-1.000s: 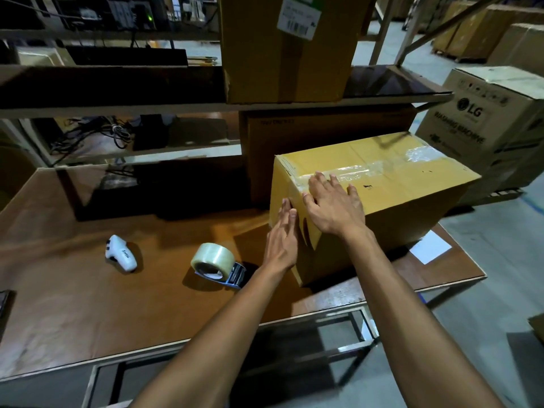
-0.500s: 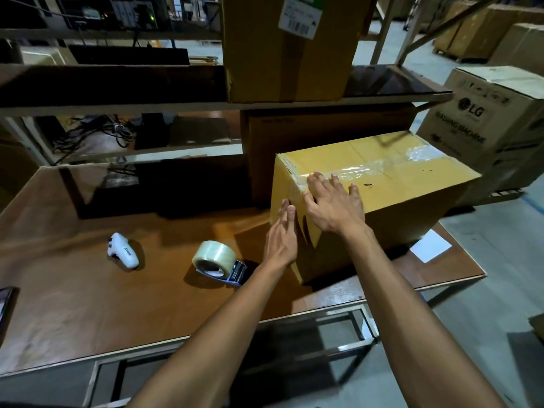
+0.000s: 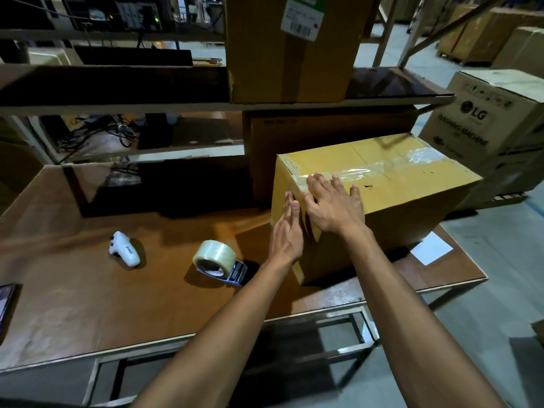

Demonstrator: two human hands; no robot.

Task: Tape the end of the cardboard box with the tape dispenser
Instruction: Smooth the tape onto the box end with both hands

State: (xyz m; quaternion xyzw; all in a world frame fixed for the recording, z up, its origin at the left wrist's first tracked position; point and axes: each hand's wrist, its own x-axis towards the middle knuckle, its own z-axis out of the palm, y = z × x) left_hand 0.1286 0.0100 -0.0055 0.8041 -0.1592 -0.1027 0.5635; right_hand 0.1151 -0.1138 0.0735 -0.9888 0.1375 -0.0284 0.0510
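left hand [image 3: 287, 235]: flat, fingers together, arm outstretched | right hand [image 3: 334, 206]: palm down, fingers spread, arm outstretched

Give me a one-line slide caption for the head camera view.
Both hands press tape flat on a cardboard box; tape dispenser lies on the table.

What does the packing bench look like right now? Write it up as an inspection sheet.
Surface: brown table, worn front edge.
Job's things: cardboard box on table, clear tape along top seam; tape dispenser lying beside it, untouched.
Clutter: white handheld device; white paper by the box.
Grips: left hand flat on box end; right hand flat over top edge; both open.
Cables: tangle on rear shelf.
Surroundings: stacked cartons, LG box.
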